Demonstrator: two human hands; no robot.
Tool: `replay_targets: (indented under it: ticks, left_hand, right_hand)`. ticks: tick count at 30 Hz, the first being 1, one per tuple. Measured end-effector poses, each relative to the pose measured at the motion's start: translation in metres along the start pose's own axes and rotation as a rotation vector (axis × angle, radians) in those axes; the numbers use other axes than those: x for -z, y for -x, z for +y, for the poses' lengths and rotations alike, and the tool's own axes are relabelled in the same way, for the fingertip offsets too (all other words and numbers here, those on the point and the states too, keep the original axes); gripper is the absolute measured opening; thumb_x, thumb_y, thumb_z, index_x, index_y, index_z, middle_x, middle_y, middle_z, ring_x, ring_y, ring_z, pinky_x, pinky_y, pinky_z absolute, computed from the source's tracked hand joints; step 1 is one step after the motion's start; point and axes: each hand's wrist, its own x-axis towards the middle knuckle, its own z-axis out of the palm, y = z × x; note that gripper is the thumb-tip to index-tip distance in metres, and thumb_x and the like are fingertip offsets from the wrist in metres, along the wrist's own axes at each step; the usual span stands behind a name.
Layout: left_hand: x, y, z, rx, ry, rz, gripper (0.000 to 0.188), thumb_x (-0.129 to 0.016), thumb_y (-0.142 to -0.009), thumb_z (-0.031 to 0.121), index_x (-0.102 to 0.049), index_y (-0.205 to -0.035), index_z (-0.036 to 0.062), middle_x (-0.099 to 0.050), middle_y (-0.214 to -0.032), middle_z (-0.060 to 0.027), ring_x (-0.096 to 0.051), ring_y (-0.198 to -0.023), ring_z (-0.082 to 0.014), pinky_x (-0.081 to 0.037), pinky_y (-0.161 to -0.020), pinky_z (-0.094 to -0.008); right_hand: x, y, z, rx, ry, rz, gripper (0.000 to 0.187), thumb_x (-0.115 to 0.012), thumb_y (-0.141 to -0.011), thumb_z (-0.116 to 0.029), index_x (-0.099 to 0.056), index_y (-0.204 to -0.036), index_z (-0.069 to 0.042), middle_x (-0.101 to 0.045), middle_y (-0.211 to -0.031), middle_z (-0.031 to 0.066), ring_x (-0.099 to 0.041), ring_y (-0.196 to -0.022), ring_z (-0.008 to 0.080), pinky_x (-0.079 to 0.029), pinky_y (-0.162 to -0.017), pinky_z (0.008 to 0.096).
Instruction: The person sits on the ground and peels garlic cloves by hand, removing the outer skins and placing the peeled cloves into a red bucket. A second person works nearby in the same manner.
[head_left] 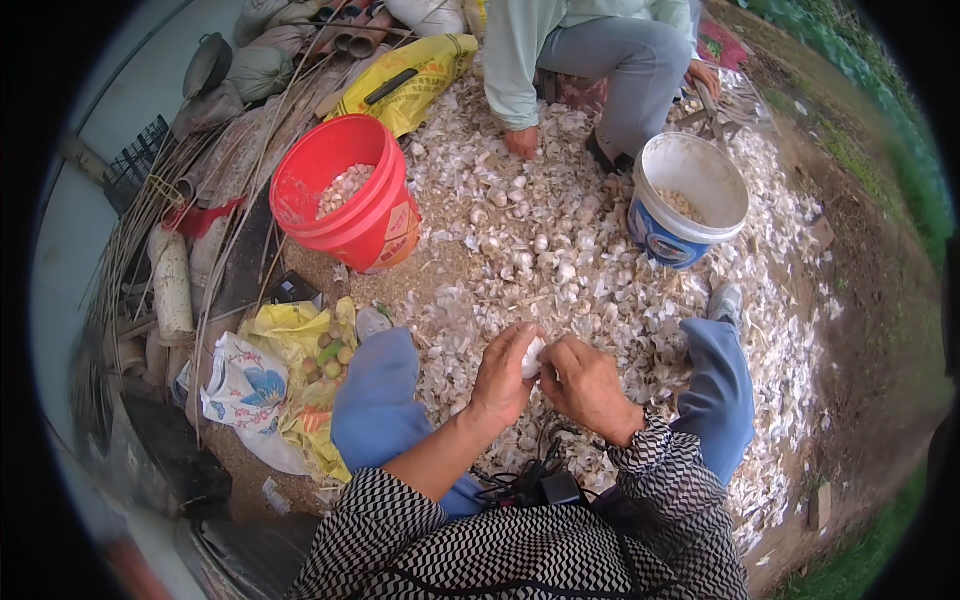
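Observation:
A white garlic bulb (533,358) is between my two hands, above the heap on the ground. My left hand (506,375) is wrapped round it from the left. Against its right side press the fingers of my right hand (588,385), curled inward; what they pinch is partly hidden. Below and beyond lies a wide spread of garlic bulbs and papery skins (540,243). Peeled cloves (345,188) lie in a red bucket (400,205) at the far left, and more cloves (680,203) are in a blue-and-white bucket (672,243) at the far right.
Opposite me a person (600,60) reaches one hand into the garlic. To the left are a yellow sack (395,85), a bag with a blue butterfly (262,385), round greenish fruits (328,357) and piled sticks and pipes (172,285). Dark cables (530,480) rest at my lap.

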Motion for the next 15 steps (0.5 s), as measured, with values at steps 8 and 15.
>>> replay_targets:
  ticks: [8, 15]
  left_hand:
    - [0.001, 0.004, -0.008, 0.122, -0.004, 0.08, 0.016, -0.055, -0.088, 0.021, -0.058, -0.088, 0.005, -0.056, -0.084, 0.0, -0.053, -0.075, -0.0085, -0.043, -0.065, -0.0235]
    - [0.001, -0.002, -0.019, -0.039, -0.118, 0.209, 0.01, -0.058, -0.084, 0.014, -0.06, -0.084, 0.0045, -0.055, -0.088, -0.0014, -0.051, -0.085, -0.0106, -0.044, -0.075, -0.0252]
  right_hand:
    - [0.004, 0.002, 0.004, 0.065, 0.102, -0.141, 0.022, -0.065, -0.066, -0.014, -0.05, -0.078, -0.004, -0.053, -0.072, 0.0099, -0.057, -0.057, 0.0273, -0.045, -0.049, 0.0374]
    - [-0.014, 0.006, 0.004, -0.1, 0.075, -0.168, 0.021, -0.065, -0.065, -0.015, -0.05, -0.076, -0.004, -0.055, -0.069, 0.0112, -0.058, -0.057, 0.0277, -0.046, -0.049, 0.0379]
